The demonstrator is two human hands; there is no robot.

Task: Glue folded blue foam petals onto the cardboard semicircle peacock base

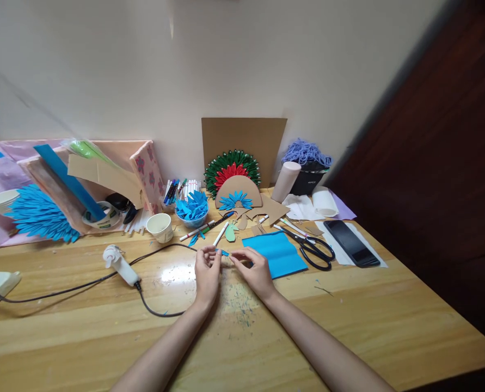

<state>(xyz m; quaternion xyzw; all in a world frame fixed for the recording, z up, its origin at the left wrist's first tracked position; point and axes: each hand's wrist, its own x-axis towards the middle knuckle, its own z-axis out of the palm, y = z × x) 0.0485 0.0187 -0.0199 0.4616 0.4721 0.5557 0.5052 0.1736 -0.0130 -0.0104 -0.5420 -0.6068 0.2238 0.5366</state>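
A small blue paper or fabric petal (222, 252) is pinched between my two hands above the middle of the table. My left hand (207, 275) has its fingers curled round one end. My right hand (256, 271) pinches near the other end with thumb and fingertips. Just right of my right hand lies a folded blue sheet (285, 256). Behind the hands stands a cardboard half-disc (239, 186) with blue petals in a fan, in front of a larger green and red petal fan (212, 173). More blue pieces fill a bowl (191, 220).
Black scissors (318, 251), a phone (350, 243) and markers (193, 233) lie around the sheet. A white paper cup (159, 227) and a corded white glue gun (122, 267) are on the left. Its black cable runs close to my left wrist. Cardboard (244, 130) leans on the wall.
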